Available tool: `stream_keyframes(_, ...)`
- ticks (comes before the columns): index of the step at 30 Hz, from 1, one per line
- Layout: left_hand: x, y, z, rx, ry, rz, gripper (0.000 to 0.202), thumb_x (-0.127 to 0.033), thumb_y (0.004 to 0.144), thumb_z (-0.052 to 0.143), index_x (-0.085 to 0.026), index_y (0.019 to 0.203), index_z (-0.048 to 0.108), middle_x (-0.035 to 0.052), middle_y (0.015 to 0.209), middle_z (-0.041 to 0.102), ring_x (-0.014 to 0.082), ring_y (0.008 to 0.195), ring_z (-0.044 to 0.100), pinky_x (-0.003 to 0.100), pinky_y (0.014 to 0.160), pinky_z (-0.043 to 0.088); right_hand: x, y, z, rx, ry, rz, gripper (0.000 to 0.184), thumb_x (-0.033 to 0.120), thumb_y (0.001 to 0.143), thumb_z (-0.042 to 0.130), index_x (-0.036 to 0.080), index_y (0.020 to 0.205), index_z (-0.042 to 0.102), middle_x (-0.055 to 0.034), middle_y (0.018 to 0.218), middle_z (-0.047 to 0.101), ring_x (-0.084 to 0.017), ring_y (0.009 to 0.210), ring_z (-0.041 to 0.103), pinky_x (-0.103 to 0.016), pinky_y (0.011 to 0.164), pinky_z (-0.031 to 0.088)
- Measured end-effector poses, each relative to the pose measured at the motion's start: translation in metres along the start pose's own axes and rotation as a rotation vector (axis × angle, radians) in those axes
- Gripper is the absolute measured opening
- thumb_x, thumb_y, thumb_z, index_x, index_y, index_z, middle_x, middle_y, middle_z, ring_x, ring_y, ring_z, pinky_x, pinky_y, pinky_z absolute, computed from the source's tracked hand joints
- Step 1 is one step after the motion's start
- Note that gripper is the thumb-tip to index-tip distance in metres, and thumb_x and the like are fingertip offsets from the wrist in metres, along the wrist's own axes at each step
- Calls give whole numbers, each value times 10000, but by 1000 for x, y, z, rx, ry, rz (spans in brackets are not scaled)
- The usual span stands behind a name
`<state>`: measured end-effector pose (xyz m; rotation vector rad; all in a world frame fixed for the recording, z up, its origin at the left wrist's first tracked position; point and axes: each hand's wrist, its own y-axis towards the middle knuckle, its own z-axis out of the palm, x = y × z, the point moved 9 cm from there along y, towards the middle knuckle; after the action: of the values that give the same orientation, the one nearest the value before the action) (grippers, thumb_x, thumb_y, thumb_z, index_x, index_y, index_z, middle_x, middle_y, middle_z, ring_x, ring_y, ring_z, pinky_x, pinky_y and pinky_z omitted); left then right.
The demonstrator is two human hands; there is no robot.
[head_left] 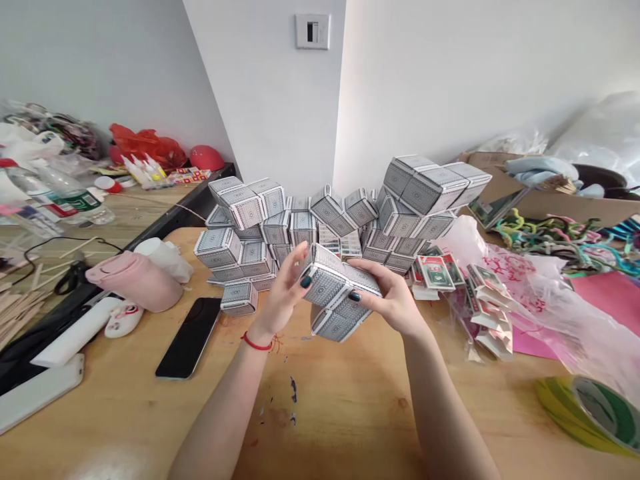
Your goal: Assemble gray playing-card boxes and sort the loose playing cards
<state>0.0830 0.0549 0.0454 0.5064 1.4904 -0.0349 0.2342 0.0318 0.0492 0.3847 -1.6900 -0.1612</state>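
Note:
My left hand (283, 293) and my right hand (393, 300) hold between them a joined cluster of card cubes (335, 300), folded from grey-patterned playing cards, a little above the wooden table (350, 413). The left fingers press on its left face. From the right, the other hand's fingers curl round it. Behind the hands, against the wall, stands a large pile of the same card cubes (325, 220), stacked in uneven heaps. A red string bracelet (257, 345) is on my left wrist.
A black phone (189, 337) lies left of my hands, beside a pink bottle (135, 280) on its side. Loose playing cards (480, 300) and a plastic bag (550, 300) lie at the right. A tape roll (595, 413) sits at the right front. Cluttered boxes and bottles fill both sides.

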Motion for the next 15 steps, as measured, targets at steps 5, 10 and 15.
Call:
stream_keyframes(5,-21,-5,1,84,185,72,702,-416,612,664,-223,1212,356,87,1243,409,256,1134,397,354,935,350,7,-2,5,34,-101,-16,537,356,608,702,201,1094,533,-82,1083,560,-247,1000,516,-359,855,413)
stream_keyframes(10,-30,-6,2,75,312,145,570,-365,554,717,-192,1024,444,89,1065,501,234,1005,484,348,857,394,16,-4,12,76,-166,-78,617,388,553,733,197,1105,535,-99,1070,569,-269,1003,513,-375,865,402)
stream_keyframes(15,-43,-9,5,115,357,240,539,-355,554,718,-182,1004,479,100,1102,499,245,1066,445,368,911,348,18,-6,12,65,-141,-113,657,399,524,746,200,1113,535,-100,1081,573,-278,1014,511,-382,868,403)
